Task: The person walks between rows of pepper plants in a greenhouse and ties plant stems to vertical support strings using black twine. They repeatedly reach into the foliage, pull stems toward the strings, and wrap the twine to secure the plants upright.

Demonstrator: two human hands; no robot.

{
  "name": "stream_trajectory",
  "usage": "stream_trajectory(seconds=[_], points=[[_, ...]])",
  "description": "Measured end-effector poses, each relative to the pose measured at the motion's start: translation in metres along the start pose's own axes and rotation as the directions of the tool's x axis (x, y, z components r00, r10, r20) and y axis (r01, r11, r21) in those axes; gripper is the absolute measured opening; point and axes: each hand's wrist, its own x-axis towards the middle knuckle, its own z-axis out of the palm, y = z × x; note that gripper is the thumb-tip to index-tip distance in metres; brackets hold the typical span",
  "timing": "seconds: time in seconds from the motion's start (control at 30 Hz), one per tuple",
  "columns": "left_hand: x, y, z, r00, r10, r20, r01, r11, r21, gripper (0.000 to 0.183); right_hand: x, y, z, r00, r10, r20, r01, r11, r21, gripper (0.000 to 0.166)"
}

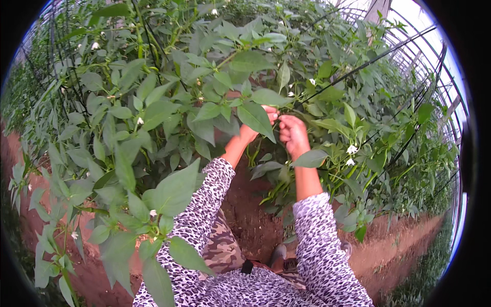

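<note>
My right hand [294, 135] is raised among pepper plants, its fingers curled and thumb pinched at a thin dark cord [345, 76]. The cord slopes down from the upper right to where my hands meet. Fingertip to fingertip with it is my left hand [248, 133], pinching at the same spot. A broad pepper leaf [256, 118] covers much of the left hand, so its full grip is hidden. Another leaf [310, 158] crosses my right wrist. Slender green peppers [273, 192] hang below and right of the hands.
Leafy pepper branches [172, 192] with white flowers [351, 149] crowd in from the left and over my left sleeve. More dark cords [402, 147] run through the plants at right. Bare soil [249, 215] lies below, and greenhouse hoops [447, 73] curve along the right.
</note>
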Motion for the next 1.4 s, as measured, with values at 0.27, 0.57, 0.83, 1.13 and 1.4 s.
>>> stream_trajectory(seconds=[0.27, 0.57, 0.83, 1.13, 1.4], points=[[0.002, 0.007, 0.036, 0.967, -0.142, 0.211, 0.117, 0.985, 0.124, 0.019, 0.005, -0.013, -0.047, 0.992, 0.077, -0.098, -0.103, 0.950, -0.294, 0.015], [-0.008, -0.011, 0.027, 0.965, 0.257, -0.058, -0.159, 0.745, 0.648, 0.014, -0.008, -0.003, -0.005, 0.968, -0.236, -0.088, 0.189, 0.911, -0.367, 0.017], [-0.076, 0.060, 0.066, 0.910, -0.245, 0.334, -0.091, 0.668, 0.738, 0.017, 0.020, 0.023, -0.031, 0.889, -0.440, -0.127, 0.281, 0.744, -0.607, 0.025], [-0.013, 0.056, 0.077, 0.923, 0.353, 0.154, -0.354, 0.618, 0.702, 0.017, 0.106, 0.078, -0.097, 0.810, -0.533, 0.247, 0.520, 0.456, -0.722, 0.013], [0.036, -0.028, 0.088, 0.863, 0.448, 0.233, -0.368, 0.242, 0.898, 0.016, 0.041, 0.003, -0.091, 0.975, -0.221, 0.025, 0.218, 0.923, -0.317, 0.009]])
